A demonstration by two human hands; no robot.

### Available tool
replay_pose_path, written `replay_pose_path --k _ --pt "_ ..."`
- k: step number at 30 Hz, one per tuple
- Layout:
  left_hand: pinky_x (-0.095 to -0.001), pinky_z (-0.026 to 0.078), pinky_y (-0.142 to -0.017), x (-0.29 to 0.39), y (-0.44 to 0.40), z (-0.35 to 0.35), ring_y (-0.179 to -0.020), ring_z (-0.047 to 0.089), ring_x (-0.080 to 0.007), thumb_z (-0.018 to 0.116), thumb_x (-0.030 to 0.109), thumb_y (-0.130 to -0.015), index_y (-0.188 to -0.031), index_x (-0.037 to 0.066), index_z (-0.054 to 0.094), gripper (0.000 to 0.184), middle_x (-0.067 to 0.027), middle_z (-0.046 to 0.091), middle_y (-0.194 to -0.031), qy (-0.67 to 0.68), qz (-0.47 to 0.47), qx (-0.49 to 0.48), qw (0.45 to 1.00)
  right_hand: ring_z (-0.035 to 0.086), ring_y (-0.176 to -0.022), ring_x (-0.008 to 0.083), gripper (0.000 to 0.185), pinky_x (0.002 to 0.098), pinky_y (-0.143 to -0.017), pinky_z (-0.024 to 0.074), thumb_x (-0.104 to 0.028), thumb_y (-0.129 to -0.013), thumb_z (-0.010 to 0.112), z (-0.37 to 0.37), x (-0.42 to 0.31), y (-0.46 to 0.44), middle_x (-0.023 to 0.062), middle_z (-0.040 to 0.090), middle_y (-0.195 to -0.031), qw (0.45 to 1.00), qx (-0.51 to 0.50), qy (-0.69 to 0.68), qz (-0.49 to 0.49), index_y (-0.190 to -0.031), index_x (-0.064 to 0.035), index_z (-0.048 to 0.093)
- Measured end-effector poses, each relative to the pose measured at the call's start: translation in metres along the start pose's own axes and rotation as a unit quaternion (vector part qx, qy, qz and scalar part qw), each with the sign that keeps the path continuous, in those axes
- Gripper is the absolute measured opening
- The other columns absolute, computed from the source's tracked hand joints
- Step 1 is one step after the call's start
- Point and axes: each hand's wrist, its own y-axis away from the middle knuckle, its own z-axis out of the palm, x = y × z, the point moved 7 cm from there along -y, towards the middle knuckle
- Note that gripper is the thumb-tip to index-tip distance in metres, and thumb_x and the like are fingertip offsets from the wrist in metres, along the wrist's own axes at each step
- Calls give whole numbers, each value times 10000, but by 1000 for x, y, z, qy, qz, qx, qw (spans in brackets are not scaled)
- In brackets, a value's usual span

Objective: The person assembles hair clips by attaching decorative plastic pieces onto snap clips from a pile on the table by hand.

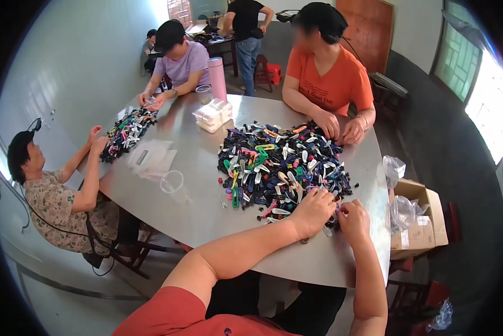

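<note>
Forearms [246,246] reach from our near side over the table [201,196] to the near right edge of the pile of clips [279,162]. Our left hand [314,213] lies palm down on the clips, fingers bent; we cannot tell whether they grasp any. Just right of it, our right hand [354,219] has thumb and fingers drawn together, but we cannot tell what, if anything, they pinch. Right of the table we see a carton [433,210] with clear bags [401,214]. Left of the pile lie a round tub [172,182] and flat bags [150,159]. Far left, a person in a patterned shirt [50,196] and one in lilac [192,59] work at a second pile [129,131]. Farther back stand packets [213,116] and a pink bottle [216,79]; far right, a person in orange [332,75] has both hands at our pile.
</note>
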Motion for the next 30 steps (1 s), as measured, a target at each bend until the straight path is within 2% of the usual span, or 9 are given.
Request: replay_pose_path --k 2,3,7,12,16,19,22,24,30 --pt "-415 443 -1005 -1 0 -2 -1115 585 -291 583 121 -873 -979 51 696 170 -112 637 -1043 22 -3 13 1000 664 -831 368 135 466 -734 532 -176 -851 712 0 0 1 146 652 -922 1000 4 -31 -2 -867 -46 684" --pt "-403 456 -967 0 1 -9 -1035 584 -283 597 114 -856 -881 65 678 98 -102 614 -972 28 4 63 998 664 -831 368 135 466 -734 532 -176 -851 712 0 -2 2 146 652 -922 1000 5 -30 -5 -867 -46 684" --pt "-407 456 -960 0 2 -7 -1041 584 -285 608 105 -848 -889 60 677 92 -106 615 -969 53 -6 40 998 656 -808 351 109 450 -723 521 -134 -823 720 -1 -5 5 136 649 -888 997 7 -71 17 -871 -49 671" --pt "-422 457 -926 5 1 -24 -998 584 -294 634 92 -833 -872 56 658 58 -105 603 -933 107 4 90 990 654 -791 344 98 445 -716 519 -103 -814 714 1 0 5 134 650 -850 995 14 -98 9 -864 -40 658" --pt "-418 458 -915 6 1 -26 -968 585 -292 645 92 -823 -865 54 647 56 -101 596 -903 119 20 94 988 644 -751 337 94 419 -688 515 -61 -803 711 -5 1 4 140 649 -839 990 43 -131 6 -860 -25 646" --pt "-423 453 -951 4 0 -20 -1007 583 -292 617 92 -830 -880 55 668 80 -98 619 -930 125 3 39 991 635 -720 322 91 402 -668 511 -36 -802 708 -9 3 4 142 647 -836 986 67 -155 5 -858 -16 639" --pt "-420 466 -917 4 -1 -21 -964 585 -296 622 84 -825 -861 52 647 54 -105 614 -907 149 -2 42 988 628 -691 304 90 393 -652 507 -24 -807 705 -11 3 3 141 646 -836 981 74 -176 12 -860 -12 633" --pt "-434 474 -830 4 -1 -29 -878 575 -314 640 74 -854 -841 55 622 29 -106 589 -842 160 15 88 983 624 -678 296 89 390 -646 506 -21 -810 704 -11 2 3 141 647 -837 980 72 -186 18 -861 -12 632" --pt "-431 474 -813 4 -1 -29 -879 574 -309 645 75 -850 -817 62 605 53 -105 586 -836 168 15 81 982 621 -661 291 101 386 -634 504 -18 -807 714 -10 2 3 140 648 -834 981 66 -183 9 -865 -8 631"
